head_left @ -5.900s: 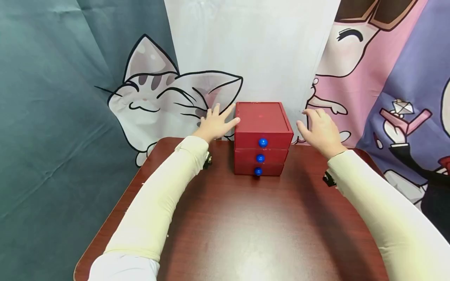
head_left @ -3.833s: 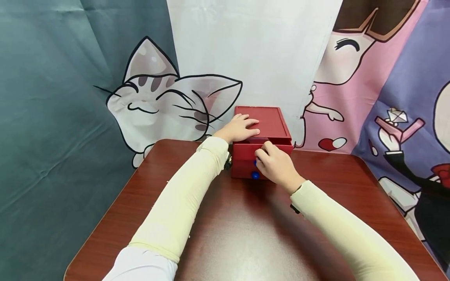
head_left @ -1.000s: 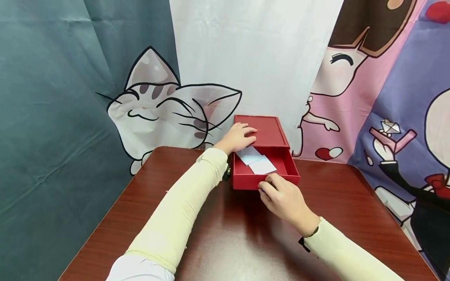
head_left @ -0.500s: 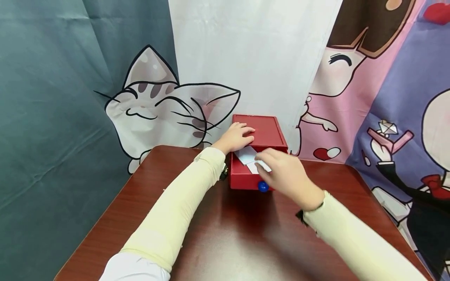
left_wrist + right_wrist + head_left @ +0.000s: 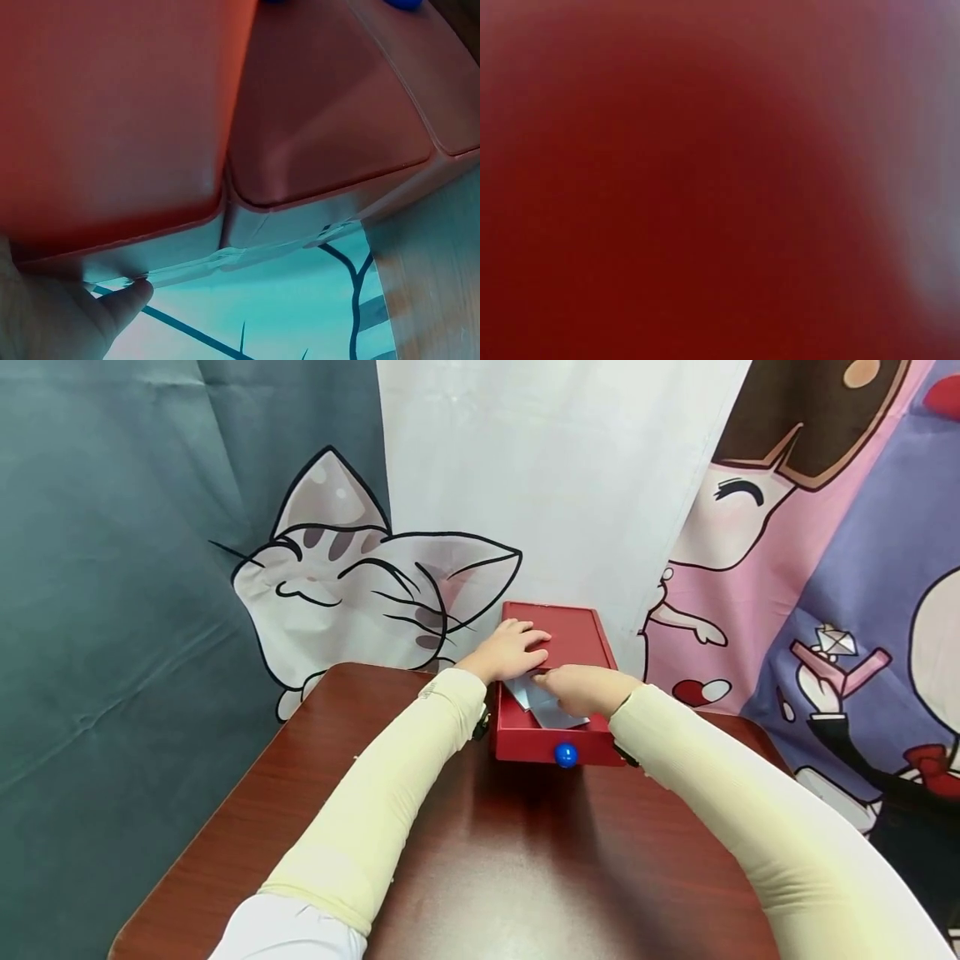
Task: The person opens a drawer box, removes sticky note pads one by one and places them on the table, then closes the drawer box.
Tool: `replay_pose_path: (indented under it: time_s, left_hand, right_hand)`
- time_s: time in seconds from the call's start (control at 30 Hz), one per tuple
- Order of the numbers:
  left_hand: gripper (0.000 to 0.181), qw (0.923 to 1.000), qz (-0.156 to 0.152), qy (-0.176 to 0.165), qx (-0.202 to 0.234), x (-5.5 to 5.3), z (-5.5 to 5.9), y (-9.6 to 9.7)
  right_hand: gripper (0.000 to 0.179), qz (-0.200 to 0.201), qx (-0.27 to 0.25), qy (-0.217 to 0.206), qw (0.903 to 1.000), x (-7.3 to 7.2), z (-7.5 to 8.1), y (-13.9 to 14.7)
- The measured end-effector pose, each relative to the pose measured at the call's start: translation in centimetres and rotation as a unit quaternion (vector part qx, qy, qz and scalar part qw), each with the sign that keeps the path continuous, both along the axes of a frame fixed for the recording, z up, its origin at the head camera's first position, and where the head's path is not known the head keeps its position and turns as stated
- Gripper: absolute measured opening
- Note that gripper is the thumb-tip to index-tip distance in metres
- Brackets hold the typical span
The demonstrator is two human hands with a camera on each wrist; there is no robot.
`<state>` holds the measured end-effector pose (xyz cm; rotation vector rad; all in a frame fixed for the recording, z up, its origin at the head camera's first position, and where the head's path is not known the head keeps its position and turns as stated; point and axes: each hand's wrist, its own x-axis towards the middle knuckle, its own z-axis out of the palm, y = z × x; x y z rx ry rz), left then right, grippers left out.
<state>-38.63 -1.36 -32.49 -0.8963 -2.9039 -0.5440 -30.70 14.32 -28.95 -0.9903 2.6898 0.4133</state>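
Drawer and cabinet, both red, were seen just right of the middle of the head frame, the drawer slid forward from beneath the cabinet's top panel so that its inside was laid partly open to view. Its blue knob was left free, as though no further pull was called for. Two pale cards, overlapping, were held within the drawer, toward its left side; they were partly covered from above by the right hand, which was reached in over the drawer from the right of the frame. That hand's fingertips were brought to the cabinet's front edge, and because they were largely hidden there, it cannot be told how far they were bent or whether anything was gripped; only blurred red was given by the right wrist view. The left hand was rested on the cabinet's top at its left front edge, its fingers spread and loosely extended, nothing grasped, probably so that the cabinet would be steadied. The cabinet was stood at the far edge of the brown table, close to the printed backdrop, perhaps to leave room in front for the drawer.
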Motion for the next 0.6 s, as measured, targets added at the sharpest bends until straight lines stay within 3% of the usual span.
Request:
replay_pose_path:
  time_s: [0.2,0.4,0.6]
  left_hand:
    - [0.050,1.0000,-0.001,0.005,0.000,-0.1,-0.2,0.1]
    - [0.050,0.9999,0.005,0.014,0.002,0.1,-0.4,0.1]
    - [0.049,0.9999,0.005,0.013,0.000,0.4,-0.2,0.0]
  right_hand:
    - [0.055,0.054,0.030,0.046,0.9971,-0.3,-1.7,-0.2]
    - [0.035,0.068,0.004,0.105,0.9922,-0.1,-2.2,-0.1]
    - [0.028,0.083,-0.018,0.121,0.9889,0.1,-2.1,0.2]
